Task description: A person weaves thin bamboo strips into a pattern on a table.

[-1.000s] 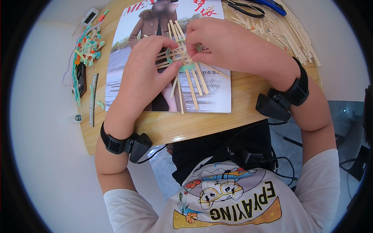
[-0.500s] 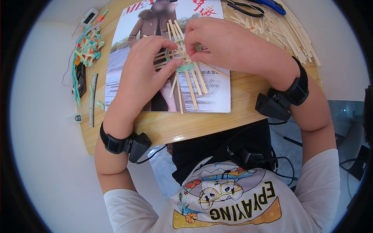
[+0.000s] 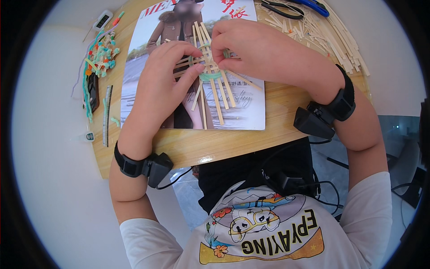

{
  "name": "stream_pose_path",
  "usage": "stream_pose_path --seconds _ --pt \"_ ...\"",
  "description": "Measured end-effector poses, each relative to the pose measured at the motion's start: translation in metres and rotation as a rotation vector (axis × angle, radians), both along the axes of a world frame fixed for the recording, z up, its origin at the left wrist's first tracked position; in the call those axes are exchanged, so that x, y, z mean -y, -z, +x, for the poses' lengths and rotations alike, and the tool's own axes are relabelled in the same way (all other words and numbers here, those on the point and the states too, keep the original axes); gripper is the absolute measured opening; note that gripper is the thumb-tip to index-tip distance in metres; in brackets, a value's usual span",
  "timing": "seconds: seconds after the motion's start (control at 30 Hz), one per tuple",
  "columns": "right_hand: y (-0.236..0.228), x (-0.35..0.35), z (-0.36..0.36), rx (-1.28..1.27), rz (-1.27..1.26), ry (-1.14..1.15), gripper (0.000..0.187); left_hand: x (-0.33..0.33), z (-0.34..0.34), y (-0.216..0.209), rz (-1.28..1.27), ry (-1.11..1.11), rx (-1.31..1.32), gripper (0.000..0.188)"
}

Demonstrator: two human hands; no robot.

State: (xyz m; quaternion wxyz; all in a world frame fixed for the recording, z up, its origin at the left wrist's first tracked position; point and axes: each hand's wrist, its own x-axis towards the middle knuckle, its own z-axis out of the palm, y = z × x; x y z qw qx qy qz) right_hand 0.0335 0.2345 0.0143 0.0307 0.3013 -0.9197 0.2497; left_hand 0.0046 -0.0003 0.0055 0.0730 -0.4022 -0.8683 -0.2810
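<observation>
A lattice of crossed flat wooden strips (image 3: pixel 221 102) lies over a magazine (image 3: pixel 244 117), its ends fanning outward. Pale green cord (image 3: pixel 210 76) runs in a ring among the strips around the crossing. On the ring's left side, my left hand (image 3: pixel 166 76) grips the lattice between thumb and forefinger. My right hand (image 3: pixel 244 47) is closed at the upper right of the ring, fingers curled and pinched together. What those fingertips hold is hidden behind the hand.
Loose wooden strips (image 3: pixel 338 42) and offcuts lie at the far right beside blue-handled pliers (image 3: pixel 313 6) and a black-handled tool (image 3: pixel 283 10). At left are a colourful beaded bundle (image 3: pixel 104 56), a ruler (image 3: pixel 107 115), a small digital display (image 3: pixel 103 20) and a small bottle (image 3: pixel 87 137).
The strip lattice has shifted slightly left and turned a little, its lower ends moving left. Both hands stay around the ring, with only small finger movements.
</observation>
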Motion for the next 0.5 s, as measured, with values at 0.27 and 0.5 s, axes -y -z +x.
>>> stream_pose_path --seconds 0.27,0.5 --pt "0.007 0.001 -0.001 -0.093 -0.121 0.009 0.012 0.005 0.003 -0.012 -0.038 0.066 0.074 0.014" --pt "0.005 0.002 -0.001 -0.078 -0.091 0.017 0.013 0.004 0.001 -0.006 -0.005 0.034 0.085 0.014"
